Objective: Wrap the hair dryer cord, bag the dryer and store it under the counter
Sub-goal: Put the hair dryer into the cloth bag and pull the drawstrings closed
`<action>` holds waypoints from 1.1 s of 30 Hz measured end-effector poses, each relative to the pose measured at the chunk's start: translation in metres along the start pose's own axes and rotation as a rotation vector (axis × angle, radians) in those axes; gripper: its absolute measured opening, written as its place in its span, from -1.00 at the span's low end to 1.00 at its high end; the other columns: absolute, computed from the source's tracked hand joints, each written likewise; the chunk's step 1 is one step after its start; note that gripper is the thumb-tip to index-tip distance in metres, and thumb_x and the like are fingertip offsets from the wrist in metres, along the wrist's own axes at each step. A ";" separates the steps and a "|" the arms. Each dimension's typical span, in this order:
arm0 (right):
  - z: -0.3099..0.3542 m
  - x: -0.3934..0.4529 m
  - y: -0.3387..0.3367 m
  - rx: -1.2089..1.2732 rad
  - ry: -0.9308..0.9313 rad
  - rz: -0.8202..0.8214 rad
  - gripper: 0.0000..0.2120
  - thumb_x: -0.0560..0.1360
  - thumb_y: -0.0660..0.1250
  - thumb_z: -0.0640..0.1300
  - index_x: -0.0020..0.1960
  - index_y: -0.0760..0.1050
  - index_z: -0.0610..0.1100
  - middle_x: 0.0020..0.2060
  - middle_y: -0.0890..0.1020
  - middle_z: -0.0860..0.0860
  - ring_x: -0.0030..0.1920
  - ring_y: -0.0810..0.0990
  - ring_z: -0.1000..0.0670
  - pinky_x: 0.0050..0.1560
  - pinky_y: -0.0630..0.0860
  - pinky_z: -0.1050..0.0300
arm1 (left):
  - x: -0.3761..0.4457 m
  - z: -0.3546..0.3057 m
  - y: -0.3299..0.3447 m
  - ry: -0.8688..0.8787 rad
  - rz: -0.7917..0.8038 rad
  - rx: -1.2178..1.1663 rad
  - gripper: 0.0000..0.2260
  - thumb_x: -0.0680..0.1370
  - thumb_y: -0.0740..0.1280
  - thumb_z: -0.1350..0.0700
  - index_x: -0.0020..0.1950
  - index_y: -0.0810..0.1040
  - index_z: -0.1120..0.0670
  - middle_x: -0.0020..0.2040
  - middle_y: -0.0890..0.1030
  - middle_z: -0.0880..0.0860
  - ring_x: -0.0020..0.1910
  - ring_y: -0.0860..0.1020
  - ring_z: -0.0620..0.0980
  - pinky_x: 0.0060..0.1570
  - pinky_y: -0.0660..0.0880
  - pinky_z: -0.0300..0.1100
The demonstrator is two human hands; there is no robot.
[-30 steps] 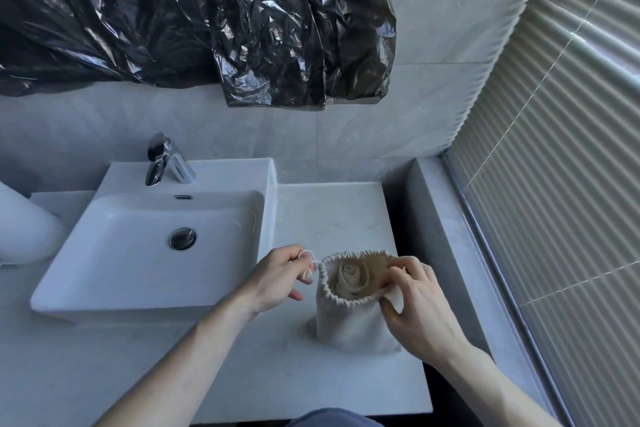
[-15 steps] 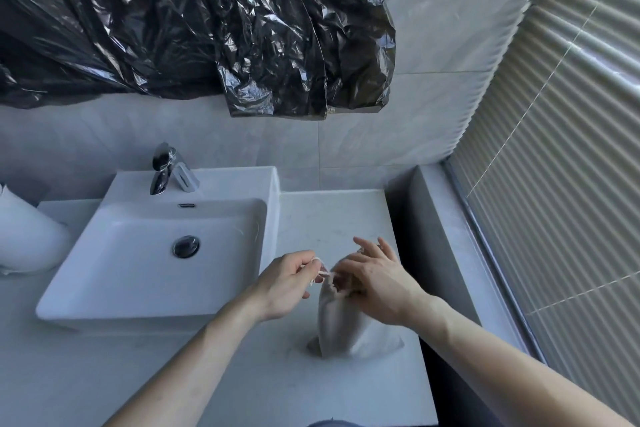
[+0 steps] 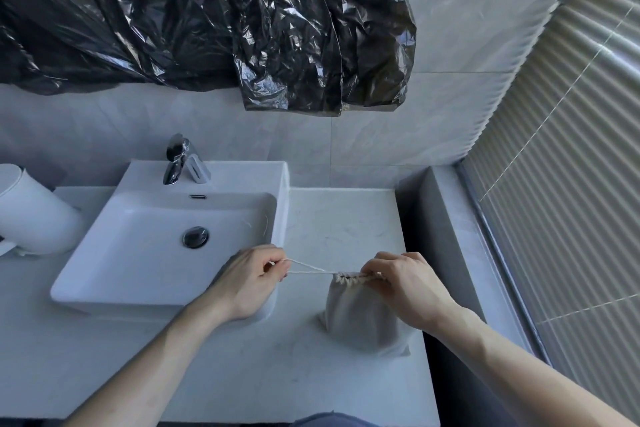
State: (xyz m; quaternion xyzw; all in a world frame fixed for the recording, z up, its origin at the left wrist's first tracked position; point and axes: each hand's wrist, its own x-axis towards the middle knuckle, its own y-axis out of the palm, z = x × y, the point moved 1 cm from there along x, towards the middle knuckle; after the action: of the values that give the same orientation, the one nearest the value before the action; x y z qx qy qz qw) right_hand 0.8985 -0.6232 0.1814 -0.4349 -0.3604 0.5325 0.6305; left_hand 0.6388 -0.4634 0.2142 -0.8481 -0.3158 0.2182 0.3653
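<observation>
Cinching the bag (image 3: 360, 319) at lower centre
Our left hand (image 3: 249, 279) pinches the cord (image 3: 308, 269); right hand (image 3: 405, 284) grips the neck; pull level

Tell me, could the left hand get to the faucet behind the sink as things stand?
Probably yes. The left hand pinches the drawstring at the sink edge; only the open basin lies between it and the faucet. It would need to let go first.

I can read no text, label, brand, number or sign anywhere in my view.
</observation>
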 end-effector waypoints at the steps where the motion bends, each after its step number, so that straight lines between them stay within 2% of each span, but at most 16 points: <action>1: -0.002 -0.002 0.000 0.006 0.014 -0.006 -0.85 0.63 0.32 0.02 0.10 0.66 0.13 0.01 0.70 0.20 -0.05 0.68 0.00 0.12 0.44 0.13 | -0.002 0.004 -0.003 -0.015 0.004 -0.016 -0.69 0.67 0.28 0.01 -0.25 0.52 0.07 -0.22 0.60 -0.07 -0.23 0.53 -0.09 -0.04 0.52 -0.01; 6: 0.003 -0.008 0.000 0.046 0.050 -0.009 -0.85 0.60 0.36 -0.08 0.08 0.67 0.11 0.01 0.70 0.22 -0.01 0.67 0.05 -0.06 0.38 0.21 | -0.010 0.020 -0.024 -0.136 0.035 0.018 -0.59 0.51 0.16 -0.24 -0.21 0.53 0.07 -0.26 0.61 -0.04 -0.26 0.54 -0.02 -0.10 0.56 0.02; 8: 0.008 -0.008 0.001 0.070 0.063 0.009 -0.85 0.61 0.35 -0.07 0.10 0.67 0.12 0.03 0.69 0.22 0.02 0.67 0.08 -0.09 0.44 0.21 | -0.007 0.019 -0.024 -0.188 0.065 0.153 -0.67 0.52 0.15 -0.23 -0.16 0.53 -0.01 -0.21 0.62 -0.08 -0.15 0.60 0.04 -0.05 0.57 0.02; 10: 0.009 -0.005 0.000 0.096 0.087 0.012 -0.84 0.62 0.34 -0.07 0.10 0.66 0.11 0.05 0.68 0.22 0.05 0.66 0.08 -0.10 0.46 0.21 | -0.003 0.004 -0.015 -0.170 0.110 0.308 -0.86 0.60 0.24 -0.08 0.05 0.57 -0.11 0.10 0.63 -0.21 0.15 0.62 0.03 0.08 0.56 -0.02; 12: 0.009 -0.002 -0.002 0.116 0.084 0.005 -0.84 0.63 0.35 -0.07 0.11 0.67 0.10 0.06 0.68 0.22 0.07 0.66 0.07 -0.10 0.47 0.21 | 0.005 -0.017 0.003 -0.056 0.180 0.363 -0.60 0.60 0.31 0.04 0.45 0.48 -0.15 0.47 0.46 -0.23 0.47 0.45 -0.04 0.31 0.48 -0.04; 13: 0.009 -0.001 -0.001 0.126 0.078 0.011 -0.84 0.63 0.35 -0.08 0.11 0.68 0.10 0.07 0.67 0.22 0.07 0.66 0.06 -0.09 0.45 0.22 | 0.008 -0.027 0.014 -0.012 0.231 0.338 -0.53 0.60 0.32 0.04 0.53 0.43 -0.14 0.54 0.41 -0.21 0.53 0.39 -0.06 0.39 0.43 -0.06; 14: 0.010 -0.001 0.000 0.134 0.070 0.016 -0.84 0.63 0.35 -0.08 0.12 0.68 0.10 0.08 0.67 0.22 0.07 0.66 0.06 -0.09 0.44 0.23 | 0.014 -0.034 0.025 0.035 0.262 0.300 -0.58 0.61 0.32 0.01 0.49 0.48 -0.14 0.51 0.47 -0.18 0.52 0.40 -0.04 0.41 0.42 -0.07; 16: 0.008 -0.003 0.002 0.143 0.075 0.019 -0.83 0.62 0.36 -0.08 0.12 0.68 0.11 0.10 0.65 0.23 0.08 0.66 0.06 -0.07 0.47 0.22 | 0.024 -0.042 0.041 0.037 0.270 0.286 -0.88 0.65 0.30 -0.07 0.08 0.60 -0.10 0.13 0.67 -0.09 0.25 0.59 0.10 0.20 0.53 -0.03; 18: 0.000 -0.010 -0.002 0.191 0.113 0.005 -0.80 0.60 0.38 -0.04 0.17 0.67 0.15 0.14 0.62 0.26 0.10 0.66 0.11 0.04 0.55 0.19 | 0.032 -0.038 0.046 0.009 0.226 0.230 -0.72 0.68 0.29 -0.10 -0.19 0.52 -0.04 -0.24 0.61 -0.06 -0.13 0.59 0.10 -0.06 0.55 0.02; 20: -0.016 -0.024 -0.011 0.282 0.199 -0.008 -0.71 0.57 0.43 0.06 0.29 0.61 0.20 0.17 0.59 0.30 0.11 0.64 0.18 0.15 0.56 0.17 | 0.036 -0.036 0.045 0.038 0.181 0.142 -0.69 0.69 0.31 -0.10 -0.21 0.55 -0.03 -0.37 0.53 -0.07 -0.30 0.48 0.00 -0.13 0.53 0.03; 22: -0.036 -0.044 -0.017 0.358 0.325 0.021 -0.70 0.57 0.44 0.14 0.29 0.54 0.25 0.12 0.63 0.32 0.01 0.66 0.23 0.10 0.58 0.18 | 0.040 -0.033 0.043 0.079 0.172 0.063 -0.71 0.70 0.33 -0.08 -0.17 0.59 0.01 -0.41 0.47 -0.07 -0.37 0.39 -0.05 -0.17 0.52 0.04; 24: -0.049 -0.061 -0.017 0.410 0.412 0.072 -0.93 0.61 0.40 0.07 0.08 0.61 0.18 -0.11 0.72 0.27 -0.18 0.72 0.15 -0.04 0.64 0.14 | 0.041 -0.035 0.042 0.093 0.174 0.030 -0.71 0.71 0.31 -0.07 -0.16 0.58 0.02 -0.40 0.43 -0.05 -0.37 0.34 -0.05 -0.19 0.51 0.05; 25: -0.052 -0.066 -0.015 0.414 0.431 0.086 -0.95 0.62 0.40 0.02 -0.01 0.64 0.14 -0.18 0.73 0.25 -0.23 0.73 0.11 -0.08 0.66 0.12 | 0.040 -0.036 0.042 0.094 0.179 0.033 -0.71 0.71 0.30 -0.08 -0.16 0.57 0.02 -0.39 0.44 -0.03 -0.37 0.34 -0.04 -0.19 0.52 0.06; 28: -0.049 -0.063 -0.014 0.458 0.470 0.008 -0.82 0.62 0.41 -0.03 -0.17 0.64 0.05 -0.28 0.74 0.20 -0.27 0.73 0.11 -0.21 0.57 0.25 | 0.041 -0.036 0.044 0.082 0.191 0.038 -0.70 0.66 0.23 -0.20 -0.15 0.58 -0.09 -0.33 0.59 -0.03 -0.30 0.52 0.04 -0.08 0.59 0.06; 30: -0.048 -0.056 -0.021 0.551 0.517 -0.071 -0.79 0.63 0.40 -0.07 -0.19 0.63 -0.02 -0.31 0.75 0.12 -0.26 0.73 0.09 -0.21 0.51 0.28 | 0.042 -0.034 0.040 0.052 0.182 0.004 -0.69 0.63 0.20 -0.24 -0.14 0.62 -0.14 -0.26 0.67 -0.07 -0.19 0.64 0.05 0.02 0.64 0.01; 33: -0.053 -0.053 -0.033 0.720 0.611 -0.144 -0.81 0.62 0.37 -0.16 -0.17 0.63 -0.10 -0.30 0.74 0.00 -0.29 0.71 0.07 -0.14 0.55 0.21 | 0.044 -0.031 0.032 0.020 0.133 0.013 -0.71 0.69 0.27 -0.09 -0.14 0.66 -0.04 -0.36 0.59 -0.04 -0.32 0.52 0.01 -0.04 0.60 -0.05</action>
State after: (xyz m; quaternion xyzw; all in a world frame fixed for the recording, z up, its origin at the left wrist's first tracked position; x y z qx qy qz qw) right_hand 0.9499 -0.6856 0.1930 -0.2993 0.0200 0.4262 0.8534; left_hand 0.7001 -0.4649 0.2033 -0.8670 -0.2536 0.2354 0.3585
